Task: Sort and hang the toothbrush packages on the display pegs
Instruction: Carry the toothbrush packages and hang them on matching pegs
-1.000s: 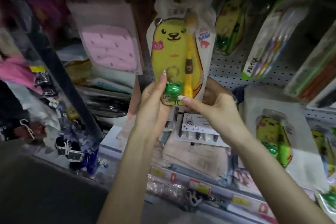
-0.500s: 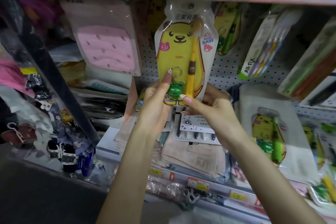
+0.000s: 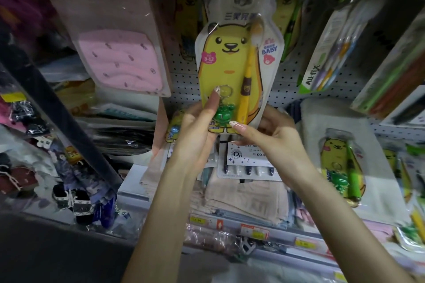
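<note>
While the left hand (image 3: 195,135) and right hand (image 3: 269,135) are pinching the bottom of the yellow bear toothbrush package (image 3: 230,64) up against the pegboard (image 3: 282,89), lining its top hole (image 3: 243,0) squarely onto a peg is looking key.

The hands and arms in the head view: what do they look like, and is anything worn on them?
Both forearms are bare up to the frame edge: no sleeve, watch or bracelet shows. The left hand and the right hand have long nails with pale, glossy polish. No ring is visible.
</note>
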A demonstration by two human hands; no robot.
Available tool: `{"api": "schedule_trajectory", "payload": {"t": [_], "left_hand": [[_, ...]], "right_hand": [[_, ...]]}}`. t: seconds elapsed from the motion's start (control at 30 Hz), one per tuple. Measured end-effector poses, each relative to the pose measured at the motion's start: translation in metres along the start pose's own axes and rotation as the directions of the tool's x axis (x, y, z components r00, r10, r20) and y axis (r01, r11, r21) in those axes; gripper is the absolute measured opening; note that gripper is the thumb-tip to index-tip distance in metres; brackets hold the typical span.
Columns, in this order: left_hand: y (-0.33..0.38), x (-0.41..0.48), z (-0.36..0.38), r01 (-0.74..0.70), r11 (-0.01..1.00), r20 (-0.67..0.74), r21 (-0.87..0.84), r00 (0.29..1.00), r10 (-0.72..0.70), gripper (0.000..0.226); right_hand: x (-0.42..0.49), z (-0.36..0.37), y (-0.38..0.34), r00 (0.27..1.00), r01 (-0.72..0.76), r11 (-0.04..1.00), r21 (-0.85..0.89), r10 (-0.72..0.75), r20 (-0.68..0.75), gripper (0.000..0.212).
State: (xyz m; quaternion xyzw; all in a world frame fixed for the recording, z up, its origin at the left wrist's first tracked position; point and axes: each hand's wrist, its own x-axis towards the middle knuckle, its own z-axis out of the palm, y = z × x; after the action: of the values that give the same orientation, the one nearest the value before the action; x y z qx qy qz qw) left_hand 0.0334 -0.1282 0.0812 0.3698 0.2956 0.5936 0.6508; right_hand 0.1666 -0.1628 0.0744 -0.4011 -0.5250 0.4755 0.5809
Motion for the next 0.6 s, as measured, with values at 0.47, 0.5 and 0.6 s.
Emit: {"api": "schedule_trajectory", "payload": {"t": [0.47,0.5,0.6], "left_hand": [[0.0032,0.0052,-0.0055,-0.018,0.999,0.085,-0.049,0.996,0.023,0.034],[0.0036,0.0053,-0.0047,-0.017,0.998,0.083,-0.052,0.996,0.022,0.033],[0.0047,0.0058,-0.0031,-0.017,0.998,0.084,-0.065,0.996,0.022,0.031]], "right_hand": [[-0.0012,0.0084,0.0043,1.000,0.025,0.999,-0.020,-0.025,-0.015,0.026],[-0.0004,0.0087,0.0039,1.000,0.025,0.999,-0.023,-0.025,-0.018,0.025],[0.0006,0.0089,0.0030,0.999,0.034,0.999,-0.028,-0.035,-0.028,0.025]]}}
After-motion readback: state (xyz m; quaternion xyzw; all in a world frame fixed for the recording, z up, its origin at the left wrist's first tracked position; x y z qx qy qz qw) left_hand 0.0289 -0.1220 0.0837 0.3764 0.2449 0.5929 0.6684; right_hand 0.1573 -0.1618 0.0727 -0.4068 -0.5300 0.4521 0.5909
